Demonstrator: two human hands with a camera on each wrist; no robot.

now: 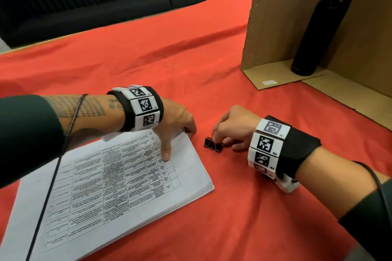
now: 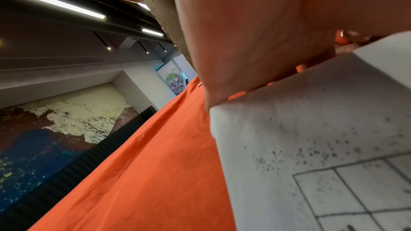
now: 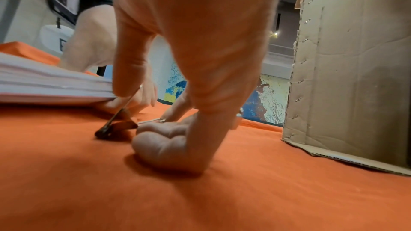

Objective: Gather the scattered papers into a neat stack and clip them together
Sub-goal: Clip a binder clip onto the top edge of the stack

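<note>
A thick stack of printed papers point(image 1: 127, 180) lies on the red cloth at the lower left, its edges squared. My left hand point(image 1: 176, 123) holds its far right corner, with the thumb point(image 1: 166, 152) pressed on the top sheet and the fingers curled over the edge. The right wrist view shows those fingers under the stack point(image 3: 44, 83). Two black binder clips point(image 1: 213, 144) sit on the cloth just right of that corner. My right hand point(image 1: 220, 133) pinches a wire handle of one clip point(image 3: 115, 127) between thumb and forefinger. Its other fingers are curled on the cloth.
An open cardboard box point(image 1: 286, 27) stands at the right with a black bottle point(image 1: 318, 34) upright inside it. The red cloth point(image 1: 169, 59) covers the whole table. A dark sofa point(image 1: 106, 6) runs along the far side.
</note>
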